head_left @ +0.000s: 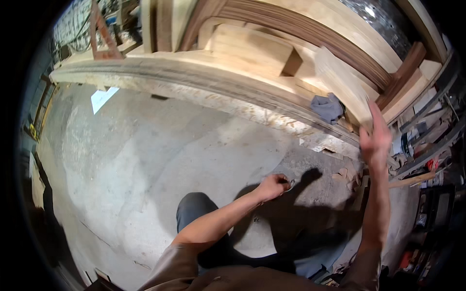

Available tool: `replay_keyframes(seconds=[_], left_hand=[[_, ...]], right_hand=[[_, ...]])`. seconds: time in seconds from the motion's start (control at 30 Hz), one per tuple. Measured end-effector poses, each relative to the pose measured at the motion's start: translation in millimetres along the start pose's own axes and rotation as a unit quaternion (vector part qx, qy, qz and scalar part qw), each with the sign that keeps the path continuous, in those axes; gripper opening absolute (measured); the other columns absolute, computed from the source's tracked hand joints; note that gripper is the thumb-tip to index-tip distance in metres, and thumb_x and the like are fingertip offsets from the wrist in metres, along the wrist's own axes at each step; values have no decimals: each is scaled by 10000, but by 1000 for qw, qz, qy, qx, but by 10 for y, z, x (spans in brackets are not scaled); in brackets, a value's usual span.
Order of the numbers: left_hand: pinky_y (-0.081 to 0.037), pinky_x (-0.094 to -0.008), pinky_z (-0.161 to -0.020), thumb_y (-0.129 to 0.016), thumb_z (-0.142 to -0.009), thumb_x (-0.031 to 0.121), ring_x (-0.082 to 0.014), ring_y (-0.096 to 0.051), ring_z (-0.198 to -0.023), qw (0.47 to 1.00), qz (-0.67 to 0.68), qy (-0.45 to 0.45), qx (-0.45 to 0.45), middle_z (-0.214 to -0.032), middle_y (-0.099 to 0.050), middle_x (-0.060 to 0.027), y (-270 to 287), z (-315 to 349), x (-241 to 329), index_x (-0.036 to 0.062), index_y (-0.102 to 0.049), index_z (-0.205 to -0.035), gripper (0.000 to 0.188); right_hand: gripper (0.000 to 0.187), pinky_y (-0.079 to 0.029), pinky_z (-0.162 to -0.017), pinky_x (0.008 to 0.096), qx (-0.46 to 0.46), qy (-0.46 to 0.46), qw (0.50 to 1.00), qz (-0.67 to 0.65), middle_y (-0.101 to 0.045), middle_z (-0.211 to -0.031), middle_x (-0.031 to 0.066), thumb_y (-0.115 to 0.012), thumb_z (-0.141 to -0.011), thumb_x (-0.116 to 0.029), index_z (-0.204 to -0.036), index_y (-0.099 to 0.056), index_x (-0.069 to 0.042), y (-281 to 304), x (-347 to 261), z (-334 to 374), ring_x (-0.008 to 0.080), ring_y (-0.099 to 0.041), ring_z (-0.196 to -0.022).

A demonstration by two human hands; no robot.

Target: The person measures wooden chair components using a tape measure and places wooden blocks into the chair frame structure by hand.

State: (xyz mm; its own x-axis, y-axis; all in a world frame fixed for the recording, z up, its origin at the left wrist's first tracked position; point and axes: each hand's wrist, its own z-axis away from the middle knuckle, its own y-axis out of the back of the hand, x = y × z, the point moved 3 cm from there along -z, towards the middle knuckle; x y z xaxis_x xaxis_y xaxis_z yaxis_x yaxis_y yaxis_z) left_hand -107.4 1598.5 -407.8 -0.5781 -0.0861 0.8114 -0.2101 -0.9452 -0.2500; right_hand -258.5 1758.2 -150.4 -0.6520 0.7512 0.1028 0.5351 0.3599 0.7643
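Now the right hand (375,143) has the near end of a pale wooden board (340,80), blurred, slanting up and leftward over the workbench (189,72), just beside a crumpled grey cloth (327,107) and near a pale wooden block (252,46)! Lower down, the left hand (273,187) hangs above the concrete floor (145,145), fingers curled, and whether they pinch something small I cannot tell

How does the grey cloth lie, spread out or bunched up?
Bunched up: the grey cloth forms a crumpled heap with raised folds, just left of the pale board in the right hand.
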Motion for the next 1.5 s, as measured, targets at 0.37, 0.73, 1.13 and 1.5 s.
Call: replay_keyframes(seconds=[0.37,0.73,1.13,1.5], left_hand=[[-446,-288,-643,-641,-824,179,-117,-524,-677,987,44,-123,94,-762,-617,-34,461,20,170,13,-642,-904,184],[-473,-300,-689,-624,-816,155,-151,-583,-727,977,31,-161,134,-770,-647,-71,770,180,200,20,-647,-930,177],[-477,-390,-707,-675,-752,119,-334,-556,-830,694,-175,-463,523,-875,-562,-168,1707,891,1743,20,-615,-1000,274],[-453,-394,-952,-714,-662,245,-346,-562,-1095,767,-279,-332,473,-1175,-591,-216,3104,-341,2641,86,-375,-1379,809]], right_hand=[[466,-483,-885,426,-45,88,995,-12,-574,-1174,176,-579,-701,13,-1160,-531,-52,-1535,-857,-1639,346,-556,-1070],[322,-508,-780,453,-83,63,988,117,-519,-1058,171,-634,-707,-8,-1001,-501,-21,-1877,-987,-1812,361,-519,-1028],[304,-493,-774,470,-87,78,987,109,-503,-1037,172,-617,-708,6,-978,-478,-14,-1843,-944,-1852,373,-515,-1012],[345,-458,-807,477,-84,96,991,32,-501,-1024,186,-560,-691,75,-1013,-484,-22,-1822,-883,-1869,402,-500,-982]])
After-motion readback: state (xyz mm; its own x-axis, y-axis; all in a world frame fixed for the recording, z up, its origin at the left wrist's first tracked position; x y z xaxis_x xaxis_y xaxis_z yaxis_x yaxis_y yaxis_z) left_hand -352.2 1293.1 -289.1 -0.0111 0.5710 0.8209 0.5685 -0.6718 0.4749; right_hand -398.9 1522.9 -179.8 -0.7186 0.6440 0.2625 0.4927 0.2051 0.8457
